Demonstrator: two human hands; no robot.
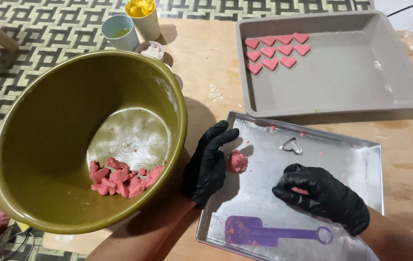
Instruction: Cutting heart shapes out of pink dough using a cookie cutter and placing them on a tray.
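Note:
Both my hands wear black gloves over a shiny metal tray (356,159). My left hand (209,162) rests at the tray's left edge, fingers apart, touching a small lump of pink dough (237,161). Curled on the tray, my right hand (320,193) has a bit of pink dough showing under its fingers. A heart-shaped metal cutter (292,145) lies on the tray just beyond my right hand. A purple spatula (264,233) lies at the tray's near edge.
A large olive bowl (47,145), tilted toward me at the left, holds pink dough scraps (122,176). A grey baking pan (351,72) at the back holds several pink dough hearts (276,50). A blue cup (119,31) and a yellow cup (143,17) stand behind the bowl.

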